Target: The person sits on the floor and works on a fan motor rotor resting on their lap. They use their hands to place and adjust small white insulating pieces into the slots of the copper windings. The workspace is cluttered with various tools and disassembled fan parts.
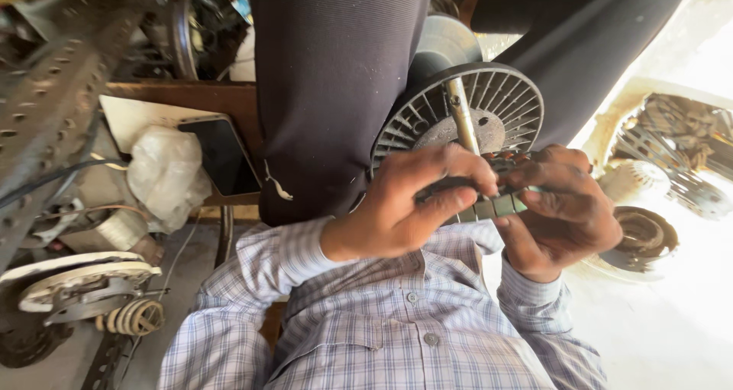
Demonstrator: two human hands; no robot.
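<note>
A round grey motor part [500, 100] with radial fins and a steel shaft [460, 109] sits between my knees in dark trousers [328, 92]. Both hands meet just in front of it. My left hand [401, 203] is closed around a dark tool handle [450, 184]. My right hand [565, 207] pinches a small segmented metal piece [496, 206] where it meets the tool. The tool's tip is hidden by my fingers. My checked shirt [382, 329] fills the bottom of the view.
A dark phone [221, 153] and a white plastic bag [164, 172] lie on a wooden bench at left. A perforated metal bar [46, 100] crosses the upper left. A motor plate [80, 283] and wire coil [137, 317] lie lower left; other motor parts [645, 237] lie on the floor at right.
</note>
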